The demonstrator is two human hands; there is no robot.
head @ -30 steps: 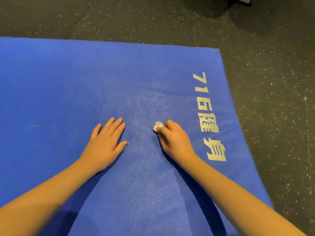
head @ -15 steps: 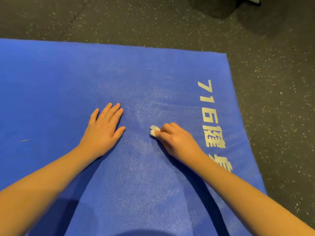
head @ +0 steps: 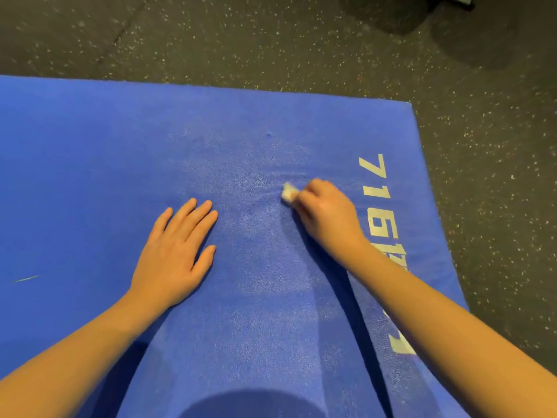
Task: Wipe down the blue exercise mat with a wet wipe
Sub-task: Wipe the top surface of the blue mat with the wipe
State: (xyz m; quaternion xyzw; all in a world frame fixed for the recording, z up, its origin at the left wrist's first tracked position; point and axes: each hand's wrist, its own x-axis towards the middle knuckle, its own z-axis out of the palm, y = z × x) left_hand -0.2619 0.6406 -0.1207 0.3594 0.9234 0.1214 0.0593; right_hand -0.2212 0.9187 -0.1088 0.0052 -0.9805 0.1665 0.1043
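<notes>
The wet wipe [head: 289, 193] has been pushed up the blue exercise mat [head: 90, 176], pinched in the right hand [head: 327, 217]. The left hand [head: 174, 251] is laid flat, fingers straight. Wiping is half done, and the untouched parts should be rubbed next.

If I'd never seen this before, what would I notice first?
The big blue mat fills most of the view, lying on a dark speckled floor. Near its middle, the right hand pinches a small white wipe against the mat, while the left hand rests flat to its left. White lettering runs along the mat's right edge.
</notes>
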